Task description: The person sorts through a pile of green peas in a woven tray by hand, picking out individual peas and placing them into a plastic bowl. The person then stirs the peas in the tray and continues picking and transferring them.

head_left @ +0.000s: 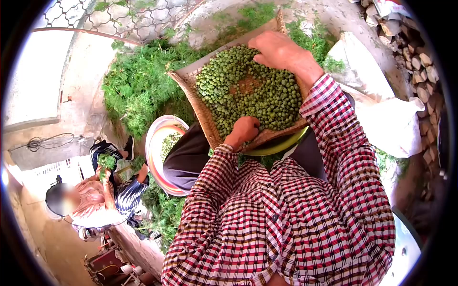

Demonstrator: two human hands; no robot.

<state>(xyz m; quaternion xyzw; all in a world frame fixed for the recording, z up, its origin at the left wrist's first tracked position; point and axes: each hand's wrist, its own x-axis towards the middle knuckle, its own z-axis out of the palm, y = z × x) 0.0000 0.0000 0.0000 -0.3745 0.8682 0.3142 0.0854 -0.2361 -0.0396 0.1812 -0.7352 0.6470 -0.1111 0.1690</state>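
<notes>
A woven basket tray [202, 117] with a stiff raised rim rests over my lap, tilted in view. Small round green berries [238, 95] cover most of it, and a reddish-brown patch of the woven bottom shows among them. At the near edge my left hand [243, 131] lies on the berries with its fingers curled closed; whatever they hold is hidden. My right hand [278, 49] reaches over the far part of the tray, fingers bent together and down at the berries. I cannot make out what is between them. Under the tray shows a yellow-green rim [281, 148].
Left of my knee stands a white and orange basin [155, 148] holding more berries. Leafy green branches [138, 86] lie beyond the tray. Another person [98, 190] sits at the left with greenery in hand. White sacks [386, 124] and stacked firewood [422, 76] are at the right.
</notes>
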